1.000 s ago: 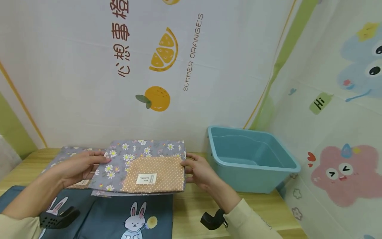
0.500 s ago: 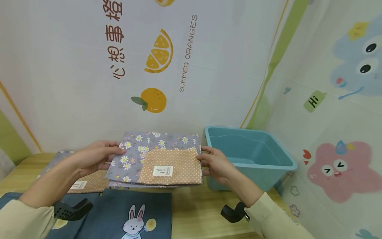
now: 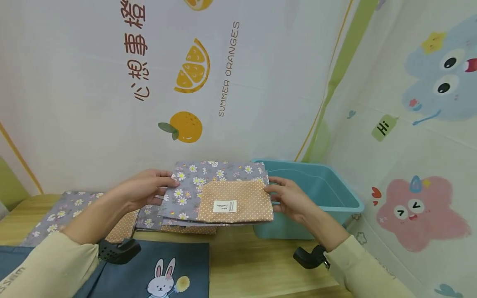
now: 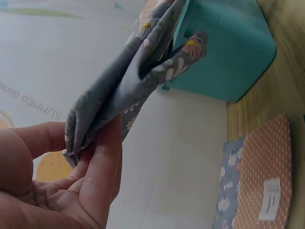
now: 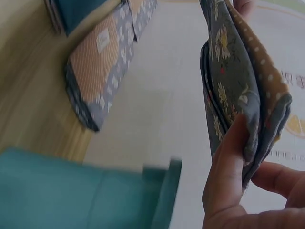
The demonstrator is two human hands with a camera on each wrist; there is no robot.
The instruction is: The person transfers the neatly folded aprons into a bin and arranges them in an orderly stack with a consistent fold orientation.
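Observation:
A folded grey daisy-print cloth point(image 3: 186, 190) with a tan polka-dot patch and white label is held up in both hands, above the table. My left hand point(image 3: 147, 188) pinches its left edge, thumb on top and fingers beneath. At the right edge, my right hand point(image 3: 292, 198) pinches it the same way. Several fabric layers of the cloth point(image 4: 121, 83) show edge-on in the left wrist view; in the right wrist view the layered edge of the cloth point(image 5: 233, 81) sits between thumb and fingers. The cloth covers part of the blue bin's point(image 3: 309, 217) near-left side.
Two more folded floral cloths, one at the left point(image 3: 56, 215) and one beside it point(image 3: 149, 219), lie on the wooden table point(image 3: 238, 260). Nearer are dark blue folded cloths point(image 3: 193, 265) with bunny prints. A printed white sheet point(image 3: 93, 116) hangs behind.
Both hands have carried the cloth rightward, from above the other cloths to the front-left of the bin. A second floral cloth beneath has come into view. The camera has turned slightly right.

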